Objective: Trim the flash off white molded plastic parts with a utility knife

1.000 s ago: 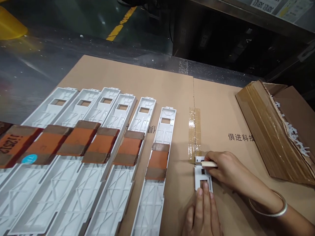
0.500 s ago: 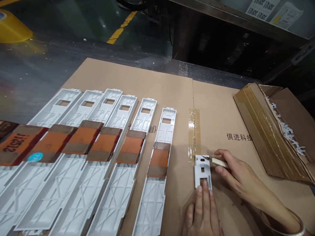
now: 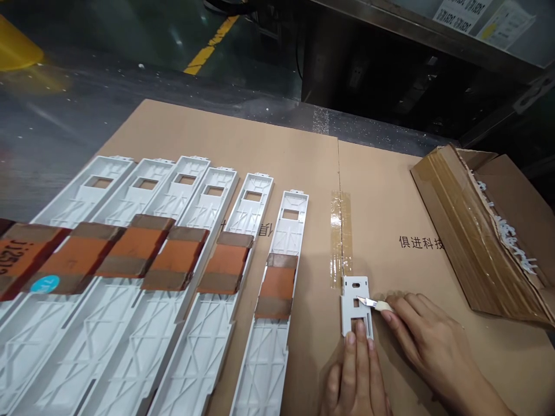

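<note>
A small white plastic bracket [image 3: 356, 289] lies flat on the cardboard sheet [image 3: 260, 138] at lower right. My left hand [image 3: 358, 375] presses two fingertips on the bracket's near end. My right hand [image 3: 427, 341] holds a small knife [image 3: 373, 304] with a pale handle, its blade tip resting at the bracket's square cut-out on the right side.
Several long white plastic panels [image 3: 277, 300] lie side by side to the left, each weighted by a brown-orange block [image 3: 277, 284]. An open cardboard box [image 3: 485, 231] with white scraps stands at the right. Clear tape [image 3: 340, 237] covers the cardboard seam. A dark metal surface lies beyond.
My right hand drew the knife down from the bracket's top edge along its right side to the middle cut-out. My left hand stayed pressed on the near end.
</note>
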`<state>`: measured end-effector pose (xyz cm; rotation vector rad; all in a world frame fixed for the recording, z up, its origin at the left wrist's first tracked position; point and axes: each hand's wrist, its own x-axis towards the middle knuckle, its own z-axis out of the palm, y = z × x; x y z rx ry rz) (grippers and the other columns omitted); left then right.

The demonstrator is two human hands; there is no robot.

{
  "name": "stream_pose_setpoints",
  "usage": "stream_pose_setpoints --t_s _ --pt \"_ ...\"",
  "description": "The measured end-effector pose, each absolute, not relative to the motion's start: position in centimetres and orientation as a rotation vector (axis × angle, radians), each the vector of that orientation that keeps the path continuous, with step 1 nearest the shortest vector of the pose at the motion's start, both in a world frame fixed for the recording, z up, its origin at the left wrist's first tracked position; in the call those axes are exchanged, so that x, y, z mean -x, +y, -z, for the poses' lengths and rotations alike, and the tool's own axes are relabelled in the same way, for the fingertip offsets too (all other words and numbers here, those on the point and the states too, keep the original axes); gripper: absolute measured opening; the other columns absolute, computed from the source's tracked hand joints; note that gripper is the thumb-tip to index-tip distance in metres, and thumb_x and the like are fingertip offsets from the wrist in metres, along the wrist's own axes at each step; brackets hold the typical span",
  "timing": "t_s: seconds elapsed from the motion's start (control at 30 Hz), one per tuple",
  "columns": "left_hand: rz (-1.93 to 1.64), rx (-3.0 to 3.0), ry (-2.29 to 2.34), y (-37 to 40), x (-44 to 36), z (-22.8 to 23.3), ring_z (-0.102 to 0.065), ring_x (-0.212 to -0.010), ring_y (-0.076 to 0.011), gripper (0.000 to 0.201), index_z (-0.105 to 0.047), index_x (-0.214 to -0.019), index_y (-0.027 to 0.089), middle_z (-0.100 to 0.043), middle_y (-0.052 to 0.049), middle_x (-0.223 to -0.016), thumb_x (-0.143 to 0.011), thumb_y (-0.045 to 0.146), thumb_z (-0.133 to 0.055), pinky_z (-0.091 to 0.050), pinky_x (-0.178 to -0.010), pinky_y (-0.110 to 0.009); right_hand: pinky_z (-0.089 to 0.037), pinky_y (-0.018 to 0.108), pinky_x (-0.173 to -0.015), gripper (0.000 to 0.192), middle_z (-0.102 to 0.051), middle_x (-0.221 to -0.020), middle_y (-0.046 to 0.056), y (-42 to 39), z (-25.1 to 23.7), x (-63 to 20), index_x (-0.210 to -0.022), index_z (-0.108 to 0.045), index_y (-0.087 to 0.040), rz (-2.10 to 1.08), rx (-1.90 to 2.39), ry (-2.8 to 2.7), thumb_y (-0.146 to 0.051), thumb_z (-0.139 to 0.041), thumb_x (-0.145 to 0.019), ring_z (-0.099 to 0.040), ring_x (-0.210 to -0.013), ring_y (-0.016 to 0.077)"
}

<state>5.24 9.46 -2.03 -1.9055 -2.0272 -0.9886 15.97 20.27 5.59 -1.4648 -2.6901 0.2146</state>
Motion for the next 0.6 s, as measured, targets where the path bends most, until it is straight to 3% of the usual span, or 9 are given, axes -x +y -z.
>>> stream_pose_setpoints --t_s 0.17,0.4,0.6 --pt "0.97 1.922 -2.044 9.44 -5.25 1.99 -0.039 -0.132 -0.0192 0.039 -0.068 -0.103 0.011 -0.044 -0.009 -0.138 -0.082 0.018 -0.035 -0.035 -0.076 -0.037 -0.039 0.028 -0.065 0.025 -0.062 -0.081 0.0 20.26 -5.7 -16.0 -0.094 -0.06 -0.024 -0.208 1.449 -2.69 -0.034 -0.038 -0.099 -0.057 -0.074 0.0166" --pt "0.973 1.896 -2.039 9.64 -5.29 1.96 -0.055 -0.111 -0.0174 0.039 -0.068 -0.102 0.012 -0.047 -0.008 -0.136 -0.083 0.018 -0.034 -0.035 -0.074 -0.036 -0.04 0.03 -0.065 0.026 -0.062 -0.081 0.001 20.2 -5.46 -16.21 -0.092 -0.06 -0.024 -0.244 1.471 -2.673 -0.035 -0.038 -0.099 -0.057 -0.074 0.0169" --pt "0.985 1.892 -2.048 9.69 -5.32 1.61 -0.057 -0.106 -0.0174 0.04 -0.069 -0.1 0.012 -0.062 -0.007 -0.121 -0.085 0.018 -0.033 -0.035 -0.075 -0.036 -0.041 0.03 -0.064 0.027 -0.063 -0.08 0.0 20.26 -5.52 -16.3 -0.091 -0.06 -0.024 -0.246 1.476 -2.687 -0.035 -0.037 -0.099 -0.058 -0.074 0.0173"
